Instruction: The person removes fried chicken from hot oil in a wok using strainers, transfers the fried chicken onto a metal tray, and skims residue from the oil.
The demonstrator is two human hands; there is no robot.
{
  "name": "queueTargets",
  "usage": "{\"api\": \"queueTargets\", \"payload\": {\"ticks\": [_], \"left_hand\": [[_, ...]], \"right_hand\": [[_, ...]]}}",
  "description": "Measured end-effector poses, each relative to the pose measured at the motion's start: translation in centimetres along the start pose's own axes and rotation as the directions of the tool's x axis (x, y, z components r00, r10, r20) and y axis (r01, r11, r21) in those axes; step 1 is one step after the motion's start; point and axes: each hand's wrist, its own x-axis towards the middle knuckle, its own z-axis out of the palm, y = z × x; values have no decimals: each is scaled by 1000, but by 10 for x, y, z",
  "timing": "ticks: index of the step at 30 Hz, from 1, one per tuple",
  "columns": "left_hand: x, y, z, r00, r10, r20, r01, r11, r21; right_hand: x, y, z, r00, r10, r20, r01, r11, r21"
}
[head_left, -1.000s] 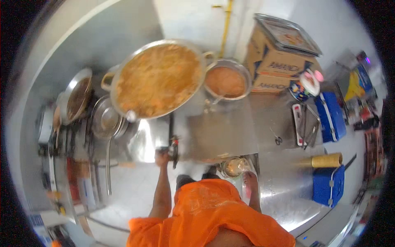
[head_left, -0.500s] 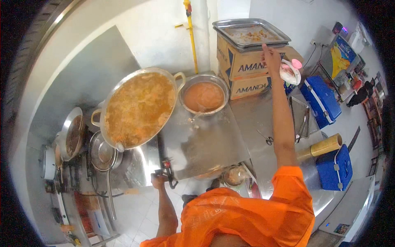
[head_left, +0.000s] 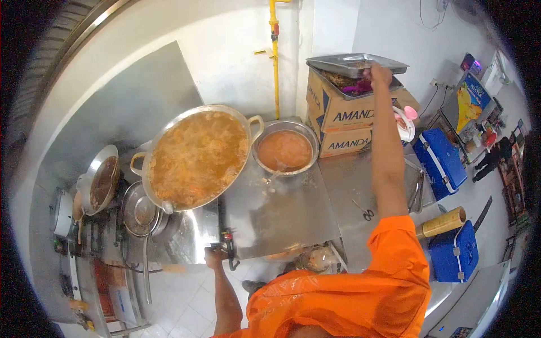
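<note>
My right hand (head_left: 381, 75) is closed on the near rim of a metal tray (head_left: 341, 61) and holds it tilted up. Under it, a second tray (head_left: 350, 91) with dark contents and something purple shows, resting on cardboard boxes (head_left: 345, 117). My left hand (head_left: 215, 257) is closed at the counter's front edge, beside a black fitting with a red part (head_left: 228, 243); what its fingers grip is hidden. Ahead of that hand stands a large two-handled wok (head_left: 145, 179) full of bubbling oil. A metal bowl (head_left: 311, 134) of orange-brown batter sits right of the wok.
Scissors (head_left: 365, 212) lie on the steel counter (head_left: 282, 208). At the left are a smaller pan (head_left: 84, 194) and a long-handled strainer (head_left: 147, 239). Blue coolers (head_left: 438, 158) stand at the right, near a bamboo tube (head_left: 445, 221). A yellow pipe (head_left: 275, 73) runs up the wall.
My right hand has closed on the upper tray and raised its near side, uncovering the tray beneath. The camera view has shifted slightly. My left hand stays at the counter edge.
</note>
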Motion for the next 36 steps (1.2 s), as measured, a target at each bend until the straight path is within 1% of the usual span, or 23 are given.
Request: {"api": "queueTargets", "payload": {"ticks": [2, 3, 4, 6, 9, 10, 13, 14, 17, 18, 19, 21, 22, 24, 25, 27, 28, 30, 33, 34, 36], "left_hand": [[10, -29, 13, 994, 95, -45, -93, 995, 42], [10, -31, 14, 998, 53, -41, -51, 998, 37], [12, -32, 16, 999, 11, -38, -10, 999, 31], [12, -29, 21, 997, -57, -53, 59, 998, 38], [10, -22, 17, 996, -27, -80, 31, 998, 49], [8, -18, 16, 996, -42, -74, 46, 998, 50], [12, -39, 29, 998, -16, -56, 4, 976, -219], [11, -34, 24, 997, 50, -64, -62, 976, -207], [7, -19, 19, 991, 62, -117, -68, 996, -53], [8, -21, 20, 991, 44, -127, -58, 993, -105], [9, -23, 21, 988, 78, -137, -103, 977, -185], [10, -32, 29, 977, 139, -164, -188, 923, -336], [10, -38, 32, 983, 101, -157, -138, 959, -249], [11, -34, 31, 988, 23, -153, -34, 997, -71], [11, -32, 31, 988, 20, -152, -29, 998, -59], [10, -32, 29, 989, 18, -144, -22, 999, -30], [9, -30, 27, 992, 1, -128, -8, 999, -49], [9, -31, 27, 995, -31, -99, 22, 996, -89], [10, -35, 26, 997, 25, -75, -37, 986, -162], [8, -33, 26, 992, 76, -105, -95, 977, -192], [2, -19, 20, 971, 176, -164, -213, 945, -246]], "right_hand": [[49, 10, -14, 998, -63, 10, 63, 998, -3], [69, 12, -21, 995, -97, 17, 97, 995, -4], [73, 3, -26, 990, -137, 22, 139, 981, -136], [77, -29, -36, 975, -217, 43, 216, 896, -388], [78, -54, -39, 929, -362, 74, 354, 816, -457], [78, -60, -40, 916, -392, 83, 370, 749, -550], [78, -75, -36, 872, -471, 130, 383, 493, -781], [83, -73, -35, 845, -511, 155, 413, 442, -796], [100, -56, -26, 758, -618, 212, 477, 302, -826], [97, -50, -23, 731, -647, 217, 484, 267, -833], [95, -46, -21, 703, -675, 224, 490, 232, -840], [93, -39, -18, 660, -716, 228, 535, 235, -812], [91, -35, -15, 639, -734, 230, 557, 235, -797], [103, -29, -8, 701, -694, 168, 470, 272, -839], [109, -27, -5, 728, -672, 135, 425, 288, -858], [112, -26, -7, 675, -714, 183, 489, 248, -836], [115, -28, -8, 647, -735, 205, 518, 226, -825], [108, -36, -8, 666, -717, 206, 519, 246, -819], [82, -55, -7, 689, -688, 227, 535, 272, -800], [76, -58, -7, 697, -677, 237, 541, 280, -793], [90, -48, -8, 667, -682, 301, 563, 197, -802]]}}
